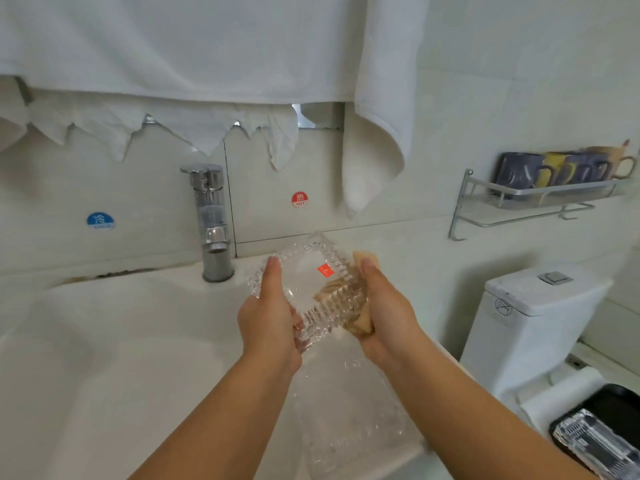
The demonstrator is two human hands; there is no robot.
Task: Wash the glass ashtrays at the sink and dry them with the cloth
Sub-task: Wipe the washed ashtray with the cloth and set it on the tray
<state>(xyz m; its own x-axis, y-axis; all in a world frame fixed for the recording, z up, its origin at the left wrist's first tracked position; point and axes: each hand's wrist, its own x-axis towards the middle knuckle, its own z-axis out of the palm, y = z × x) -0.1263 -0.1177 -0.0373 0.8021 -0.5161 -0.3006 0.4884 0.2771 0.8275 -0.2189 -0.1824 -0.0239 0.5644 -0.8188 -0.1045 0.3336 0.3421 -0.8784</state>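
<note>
Right of the faucet [213, 223], the left hand [268, 320] grips a tilted glass ashtray [308, 289]. The right hand [384, 317] clasps a tan cloth [360, 325] against the ashtray's right edge.

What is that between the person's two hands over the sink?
In the head view, a clear glass ashtray with a red sticker, gripped by the left hand; the right hand presses a tan cloth against it.

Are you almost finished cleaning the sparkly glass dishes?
Not yet. The left hand holds one glass ashtray while the right hand rubs it with a tan cloth. Another ashtray lies on the counter below, and a third waits on the black tray.
</note>
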